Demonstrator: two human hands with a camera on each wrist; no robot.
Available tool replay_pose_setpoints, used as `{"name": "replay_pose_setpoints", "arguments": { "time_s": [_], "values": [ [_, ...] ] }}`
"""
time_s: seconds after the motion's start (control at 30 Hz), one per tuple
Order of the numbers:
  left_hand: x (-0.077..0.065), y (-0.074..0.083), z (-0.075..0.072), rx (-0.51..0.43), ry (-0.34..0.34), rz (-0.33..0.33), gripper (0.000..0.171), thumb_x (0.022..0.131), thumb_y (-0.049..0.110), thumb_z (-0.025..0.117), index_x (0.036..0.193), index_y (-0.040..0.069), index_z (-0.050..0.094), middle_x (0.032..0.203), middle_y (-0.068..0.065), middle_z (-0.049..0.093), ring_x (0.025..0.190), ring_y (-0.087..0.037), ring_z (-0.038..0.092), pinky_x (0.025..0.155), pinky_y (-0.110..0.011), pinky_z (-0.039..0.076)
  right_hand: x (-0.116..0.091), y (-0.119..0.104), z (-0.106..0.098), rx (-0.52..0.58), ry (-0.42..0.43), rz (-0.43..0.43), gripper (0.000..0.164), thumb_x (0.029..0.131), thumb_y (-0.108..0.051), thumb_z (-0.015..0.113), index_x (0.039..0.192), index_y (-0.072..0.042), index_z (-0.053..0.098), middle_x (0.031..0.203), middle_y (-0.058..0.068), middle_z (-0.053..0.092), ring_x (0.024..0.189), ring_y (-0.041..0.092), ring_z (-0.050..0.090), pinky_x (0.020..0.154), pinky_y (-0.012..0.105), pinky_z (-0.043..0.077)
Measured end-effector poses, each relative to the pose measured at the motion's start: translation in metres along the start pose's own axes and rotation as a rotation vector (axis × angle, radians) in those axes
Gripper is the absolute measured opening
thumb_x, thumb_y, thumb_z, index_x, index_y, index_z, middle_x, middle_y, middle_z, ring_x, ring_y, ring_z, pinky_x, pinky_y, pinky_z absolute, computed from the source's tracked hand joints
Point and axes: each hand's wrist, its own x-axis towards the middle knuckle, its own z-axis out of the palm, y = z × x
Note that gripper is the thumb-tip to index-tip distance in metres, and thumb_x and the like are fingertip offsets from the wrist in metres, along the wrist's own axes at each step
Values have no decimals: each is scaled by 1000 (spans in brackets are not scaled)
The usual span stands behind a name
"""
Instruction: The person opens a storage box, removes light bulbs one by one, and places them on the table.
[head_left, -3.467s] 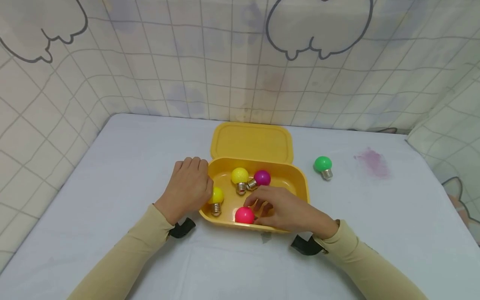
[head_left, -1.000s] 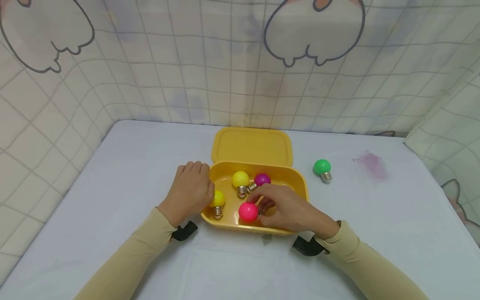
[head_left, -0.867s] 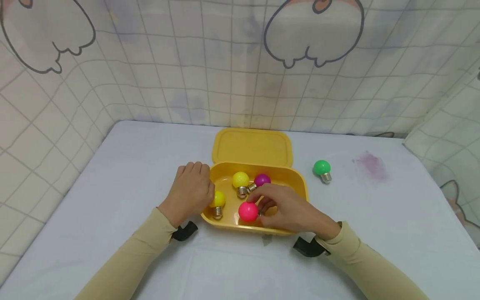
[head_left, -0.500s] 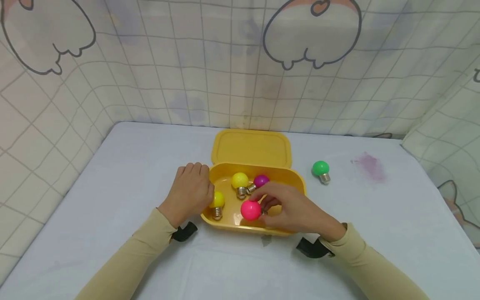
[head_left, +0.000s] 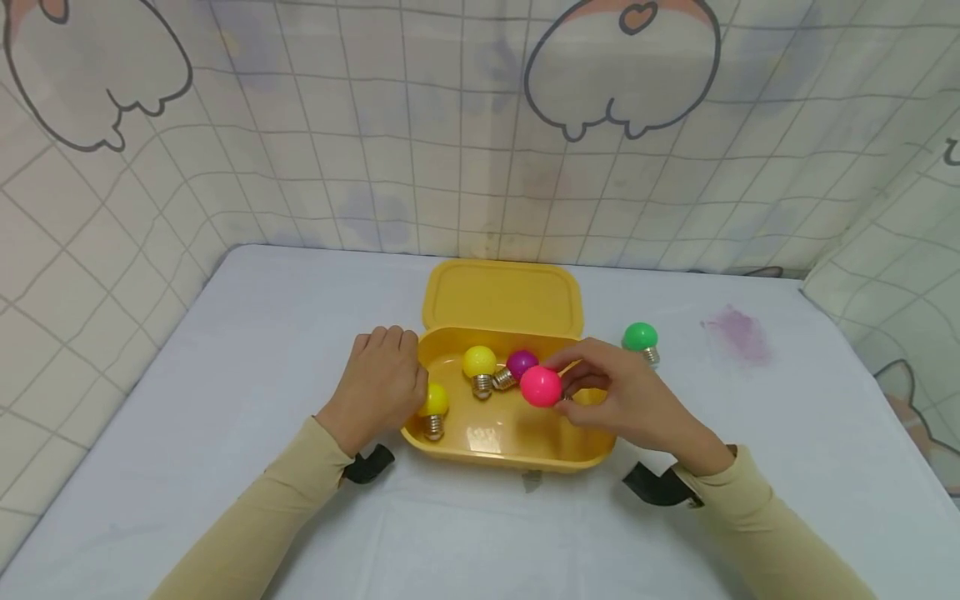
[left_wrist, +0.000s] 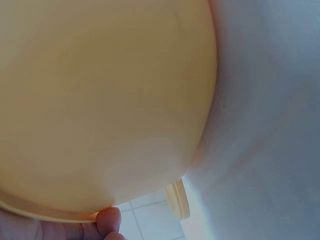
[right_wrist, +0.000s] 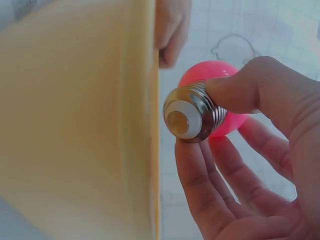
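Observation:
A pink light bulb with a silver screw base is pinched between the thumb and fingers of my right hand, above the right part of a yellow plastic box. My left hand grips the left rim of this box, its fingertips curled over the edge in the left wrist view. Inside the box lie a yellow bulb and a purple bulb near the back. Another yellow bulb lies by the left wall, partly hidden by my left hand.
Behind the box its yellow lid lies flat. A green bulb sits on the white tabletop to the right, just past my right hand. Farther right is a pink stain. A grid-patterned curtain hangs behind the table.
My right hand has lifted the pink bulb off the box's front floor area and carried it up and to the right. The left hand stays on the rim.

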Motion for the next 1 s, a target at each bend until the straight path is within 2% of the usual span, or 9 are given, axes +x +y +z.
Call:
{"name": "replay_pose_setpoints", "arguments": {
  "time_s": [0.23, 0.33, 0.57, 0.8, 1.0],
  "values": [
    [1, 0, 2, 2, -7, 3, 19, 98, 19, 46, 94, 2, 52, 83, -9, 46, 85, -29, 44, 81, -41, 35, -8, 12, -21, 35, 121, -25, 44, 82, 2, 81, 122, -9, 66, 116, 7, 69, 94, 10, 72, 88, 21, 59],
    [1, 0, 2, 5, 0, 6, 19, 98, 18, 45, 94, 2, 52, 83, -9, 46, 85, -29, 44, 81, -41, 36, -10, 18, -30, 42, 167, -5, 44, 83, 2, 81, 122, -8, 65, 116, 4, 69, 93, 8, 73, 87, 19, 59],
    [1, 0, 1, -2, 4, 5, 18, 98, 18, 45, 93, 2, 52, 82, -9, 46, 85, -29, 44, 81, -41, 36, -16, 26, -53, -11, 254, 86, 41, 87, -2, 79, 124, -9, 64, 113, -12, 68, 92, 2, 72, 83, 15, 58],
    [0, -1, 1, -8, 1, 0, 17, 97, 17, 44, 93, 2, 51, 82, -9, 45, 84, -29, 44, 81, -41, 35, -21, 35, -80, -32, 346, 214, 44, 89, -10, 79, 129, -11, 62, 114, -17, 66, 93, -3, 71, 81, 12, 56],
    [0, -1, 1, -8, -4, -6, 17, 97, 17, 43, 94, 2, 51, 83, -9, 45, 84, -29, 43, 80, -41, 34, -27, 48, -93, -7, 414, 315, 47, 90, -17, 80, 133, -15, 61, 116, -19, 65, 93, -4, 71, 82, 9, 55]
  ]
}}
